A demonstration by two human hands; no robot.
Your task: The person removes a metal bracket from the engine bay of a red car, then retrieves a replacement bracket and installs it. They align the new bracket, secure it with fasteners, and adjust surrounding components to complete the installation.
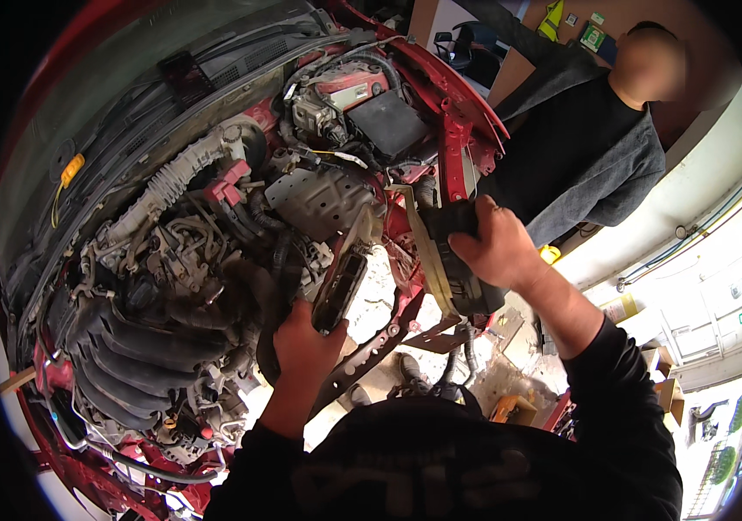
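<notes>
My right hand [497,247] is closed around the back of a black housing with a yellowed plastic rim [427,252], which looks like a headlamp. It is tilted upright beside the red front corner of the car. My left hand [306,343] grips the lower end of a long dark part with a pale edge [345,282], its thumb on the near side. The two pieces stand a little apart, and bright floor shows between them. What my left fingertips touch underneath is hidden.
To the left lies the engine with its black intake manifold [137,352] and ribbed air hose [167,187]. A black box [388,122] and the red fender [458,78] are beyond. A co-worker in a dark jacket [592,130] stands close at right. An orange-yellow bin [514,408] is on the floor.
</notes>
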